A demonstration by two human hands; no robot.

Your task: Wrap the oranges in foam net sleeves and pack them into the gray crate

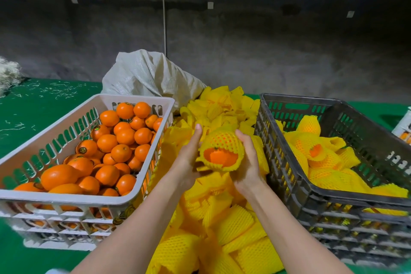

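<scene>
Hands [219, 158] cupping half-sleeved orange [220, 156], gray crate [289, 162] alongside

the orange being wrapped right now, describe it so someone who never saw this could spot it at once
Between the white crate of bare oranges and the gray crate lies a heap of yellow foam sleeves. Above that heap, the left hand and right hand hold one orange. It alone is lifted and half-sleeved, peel showing through the open end.

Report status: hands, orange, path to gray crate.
Left hand and right hand hold sleeved orange over sleeve pile. Gray crate right, nothing between.
</scene>
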